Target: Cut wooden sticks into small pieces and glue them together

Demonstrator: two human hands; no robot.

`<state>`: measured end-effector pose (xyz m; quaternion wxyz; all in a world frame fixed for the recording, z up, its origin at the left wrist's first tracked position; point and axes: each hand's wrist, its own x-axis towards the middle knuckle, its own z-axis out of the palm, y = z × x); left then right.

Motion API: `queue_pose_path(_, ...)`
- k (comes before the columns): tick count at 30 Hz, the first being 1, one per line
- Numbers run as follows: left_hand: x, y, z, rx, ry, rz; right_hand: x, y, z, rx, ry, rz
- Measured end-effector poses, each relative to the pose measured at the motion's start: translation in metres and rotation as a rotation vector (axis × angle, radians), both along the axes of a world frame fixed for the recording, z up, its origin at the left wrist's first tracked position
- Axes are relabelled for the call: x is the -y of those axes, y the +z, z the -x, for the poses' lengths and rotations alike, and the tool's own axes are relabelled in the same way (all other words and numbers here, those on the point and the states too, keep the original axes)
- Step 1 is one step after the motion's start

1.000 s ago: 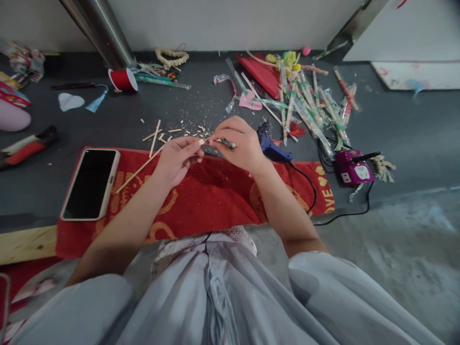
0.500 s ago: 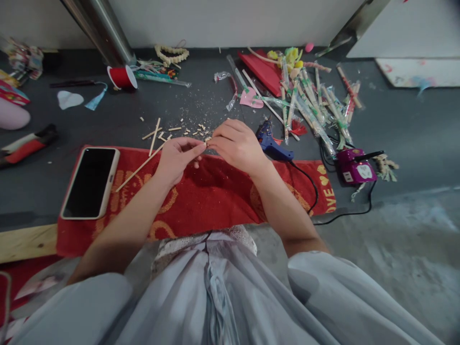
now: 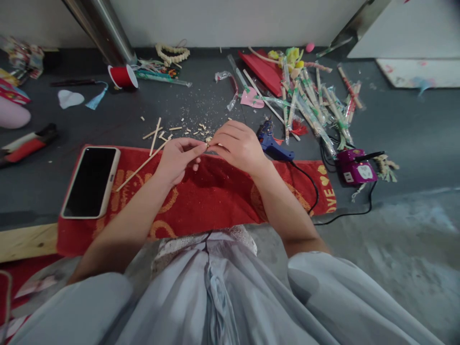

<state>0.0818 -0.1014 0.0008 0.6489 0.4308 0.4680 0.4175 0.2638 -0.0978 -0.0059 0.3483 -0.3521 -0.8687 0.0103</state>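
My left hand [image 3: 178, 158] and my right hand [image 3: 239, 147] meet at the fingertips over the far edge of a red towel [image 3: 215, 196]. Both are closed in a pinch around a tiny pale piece [image 3: 207, 145], mostly hidden by the fingers; it looks like wood. Under my left hand's side, a long thin wooden stick [image 3: 138, 172] lies slanting across the towel. Just beyond the fingers are shorter cut sticks [image 3: 155, 136], several small offcuts [image 3: 196, 132] and scattered crumbs. A blue glue gun [image 3: 273, 143] lies to the right of my right hand.
A phone [image 3: 90, 182] lies on the towel's left end. Red-handled pliers [image 3: 27, 146] and a red thread spool [image 3: 122, 76] are farther left. Wrapped sticks [image 3: 312, 108] are heaped at the right, near a purple device [image 3: 355, 166]. The glue gun's black cord [image 3: 312, 180] crosses the towel.
My fingertips have shifted very slightly to the right around the tiny piece, and the pinch stays closed. The things on the table lie as before.
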Motion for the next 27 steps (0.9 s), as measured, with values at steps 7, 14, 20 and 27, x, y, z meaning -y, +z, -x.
queue_pose_path(7,-0.0008,0.0009,0.0014,0.022,-0.005,0.034,-0.0019,-0.0034,0.0029,-0.074,0.011,0.047)
queue_pose_path(14,-0.0007,-0.001,0.0014,0.055,0.007,0.011,-0.0013,-0.0056,0.0066,-0.135,-0.004,0.061)
queue_pose_path(20,-0.0006,-0.0016,0.0008,0.036,0.019,0.006,-0.0021,-0.0056,0.0065,-0.141,0.011,0.087)
queue_pose_path(27,-0.0018,-0.0044,0.0015,0.004,0.028,-0.019,-0.0026,-0.0073,0.0077,-0.117,0.015,0.085)
